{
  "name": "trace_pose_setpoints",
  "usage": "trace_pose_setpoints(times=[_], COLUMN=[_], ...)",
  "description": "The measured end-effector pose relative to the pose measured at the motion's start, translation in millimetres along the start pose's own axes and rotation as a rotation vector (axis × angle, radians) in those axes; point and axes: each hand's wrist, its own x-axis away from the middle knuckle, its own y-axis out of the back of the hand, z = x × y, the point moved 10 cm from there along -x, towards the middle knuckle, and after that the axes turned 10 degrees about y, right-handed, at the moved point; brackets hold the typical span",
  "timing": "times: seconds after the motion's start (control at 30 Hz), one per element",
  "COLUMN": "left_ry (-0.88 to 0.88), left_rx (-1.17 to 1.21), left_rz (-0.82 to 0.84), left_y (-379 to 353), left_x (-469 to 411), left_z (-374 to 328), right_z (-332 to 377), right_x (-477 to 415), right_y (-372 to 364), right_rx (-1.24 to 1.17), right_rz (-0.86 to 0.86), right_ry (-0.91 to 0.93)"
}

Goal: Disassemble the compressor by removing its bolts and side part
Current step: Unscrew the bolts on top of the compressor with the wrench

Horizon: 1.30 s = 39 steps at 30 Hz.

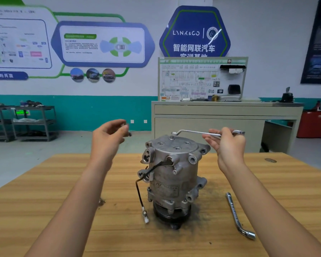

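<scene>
Right hand [228,143] pinches the wrench [193,132] mid-shaft. Its ring end, left of that grip, sits at a top bolt [172,137] on the compressor [172,173], upright on the surface [63,182] below. Left hand [109,134] raised and blurred, cannot tell its grip. Risk: loose pinch could slip the ring, and the unbraced compressor could tip.

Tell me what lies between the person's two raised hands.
In the head view, the top of the compressor stands between the left hand and right hand, with the wrench the right hand grips extending over it.
</scene>
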Motion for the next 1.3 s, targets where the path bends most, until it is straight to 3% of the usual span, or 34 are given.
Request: trace_pose_setpoints(times=[0.23, 0.4, 0.5, 0.6, 0.87, 1.17, 1.3], left_ry=[0.197, 0.161, 0.114, 0.091, 0.035, 0.137, 0.017], left_rx=[-0.254, -0.644, -0.927, -1.06, -1.082, -1.033, -0.945], left_rz=[-0.057, -0.009, 0.066, 0.18, 0.253, 0.181, 0.079], left_y=[93.3, 126.1, 130.3, 126.8, 116.1, 119.2, 100.6], left_x=[5.2, 12.3, 17.0, 23.3, 24.2, 14.5, 15.5], left_z=[84.2, 128.5, 151.9, 170.4, 192.7, 201.2, 165.2], right_z=[-2.6, 3.8, 6.9, 11.4, 9.9, 13.1, 22.7], right_x=[5.9, 7.7, 10.7, 15.2, 21.6, 20.6, 23.3], right_y=[-2.0, -4.1, -5.3, -6.8, -4.0, -3.8, -11.5], right_rx=[0.01, 0.091, 0.179, 0.208, 0.129, 0.159, 0.192], right_rz=[0.014, 0.034, 0.056, 0.067, 0.082, 0.109, 0.167], right_ry=[0.006, 0.055, 0.109, 0.158, 0.13, 0.195, 0.262])
